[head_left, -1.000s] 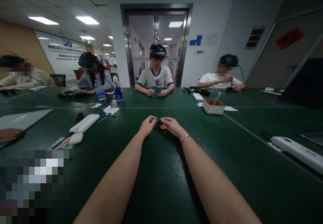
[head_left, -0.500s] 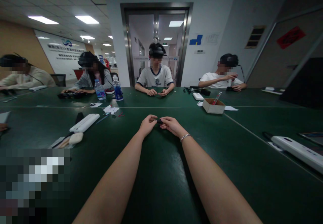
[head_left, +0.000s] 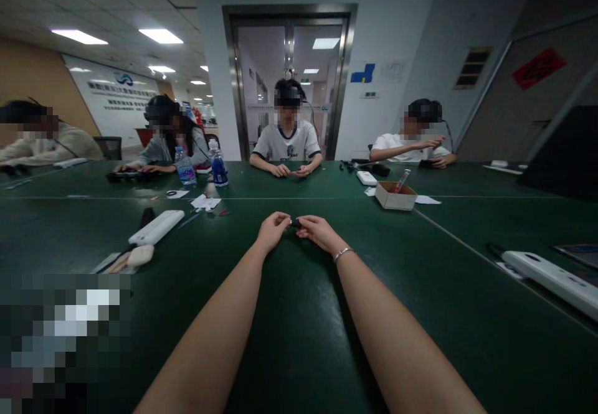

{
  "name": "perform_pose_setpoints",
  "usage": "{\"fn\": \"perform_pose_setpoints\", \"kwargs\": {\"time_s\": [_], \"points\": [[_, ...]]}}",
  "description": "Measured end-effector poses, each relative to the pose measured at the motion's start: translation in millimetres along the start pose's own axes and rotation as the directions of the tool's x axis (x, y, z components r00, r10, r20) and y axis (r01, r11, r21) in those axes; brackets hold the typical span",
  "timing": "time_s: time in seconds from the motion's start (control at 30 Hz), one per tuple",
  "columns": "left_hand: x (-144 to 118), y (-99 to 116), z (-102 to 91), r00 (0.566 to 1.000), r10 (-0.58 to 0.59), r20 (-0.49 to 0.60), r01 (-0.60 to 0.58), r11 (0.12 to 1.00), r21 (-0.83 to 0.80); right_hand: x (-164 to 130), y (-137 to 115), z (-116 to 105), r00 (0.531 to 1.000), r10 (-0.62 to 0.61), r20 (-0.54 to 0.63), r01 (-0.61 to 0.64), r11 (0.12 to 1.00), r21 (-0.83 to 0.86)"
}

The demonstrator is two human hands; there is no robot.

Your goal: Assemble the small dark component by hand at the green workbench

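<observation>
Between my two hands is a small black object (head_left: 294, 223) with a bright spot at its left end; its kind is too small to make out. My left hand (head_left: 273, 230) pinches that left end between thumb and fingers. My right hand (head_left: 318, 230), with a silver bracelet on the wrist, grips the right end, and its fingers hide part of the object. Both hands are just above the green table (head_left: 299, 314), near its middle.
Left of my hands lie a white power strip (head_left: 157, 228), paper scraps (head_left: 205, 202) and two bottles (head_left: 218, 166). At the right are a small open box (head_left: 395, 197) holding a tube and another white power strip (head_left: 551, 280). Several people sit across the table.
A bright spot now shows at the black object's left end, by my left fingertips. My hands have barely moved. The person at the far right has shifted a raised hand.
</observation>
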State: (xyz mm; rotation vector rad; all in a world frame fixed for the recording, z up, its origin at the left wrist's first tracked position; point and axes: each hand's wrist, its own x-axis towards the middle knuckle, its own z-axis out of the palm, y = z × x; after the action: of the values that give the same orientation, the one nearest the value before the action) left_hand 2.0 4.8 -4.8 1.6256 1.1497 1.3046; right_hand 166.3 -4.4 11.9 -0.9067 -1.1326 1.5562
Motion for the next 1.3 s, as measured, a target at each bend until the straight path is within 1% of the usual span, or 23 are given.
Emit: {"fn": "perform_pose_setpoints", "kwargs": {"time_s": [0.13, 0.27, 0.33, 0.47, 0.6, 0.73, 0.87, 0.93, 1.07, 1.3], "points": [[-2.6, 3.0, 0.6, 0.999, -0.033, 0.036, 0.032, 0.999, 0.020, -0.5, 0.1, 0.1, 1.000, -0.001, 0.007, 0.001, 1.000, 0.005], [-5.2, 7.1, 0.2, 0.998, -0.056, 0.004, 0.056, 0.998, 0.039, -0.8, -0.2, 0.2, 1.000, -0.002, 0.007, 0.002, 1.000, 0.005], [-5.5, 7.6, 0.1, 0.999, -0.053, 0.009, 0.052, 0.998, 0.046, -1.1, -0.7, 0.4, 1.000, 0.001, 0.011, -0.001, 1.000, 0.006], [-5.2, 7.3, -0.1, 0.997, -0.044, 0.056, 0.041, 0.998, 0.053, -1.7, -1.8, 1.5, 1.000, 0.005, 0.011, -0.005, 1.000, 0.013], [-5.4, 8.1, -0.7, 0.997, -0.062, 0.050, 0.059, 0.997, 0.053, -1.6, -2.0, 1.9, 1.000, 0.005, 0.007, -0.006, 1.000, 0.015], [-5.0, 6.8, -0.4, 0.996, -0.044, 0.075, 0.040, 0.998, 0.057, -0.8, -1.0, 0.9, 1.000, 0.010, 0.008, -0.010, 1.000, 0.011], [-3.9, 4.1, 0.7, 0.998, -0.052, 0.041, 0.049, 0.997, 0.064, -0.3, -0.3, 0.1, 1.000, 0.010, 0.003, -0.010, 1.000, 0.014], [-4.0, 4.0, 0.8, 0.999, -0.037, 0.031, 0.035, 0.997, 0.068, -0.1, -0.3, 0.1, 1.000, 0.012, 0.000, -0.012, 1.000, 0.015], [-4.9, 5.3, 0.1, 0.998, -0.027, 0.048, 0.022, 0.996, 0.089, 0.7, 0.0, -0.1, 1.000, 0.015, -0.003, -0.015, 1.000, 0.017], [-4.5, 2.9, -1.1, 0.998, -0.051, 0.027, 0.047, 0.990, 0.137, 1.1, 0.9, -0.9, 1.000, 0.008, 0.002, -0.008, 1.000, 0.004]]}}
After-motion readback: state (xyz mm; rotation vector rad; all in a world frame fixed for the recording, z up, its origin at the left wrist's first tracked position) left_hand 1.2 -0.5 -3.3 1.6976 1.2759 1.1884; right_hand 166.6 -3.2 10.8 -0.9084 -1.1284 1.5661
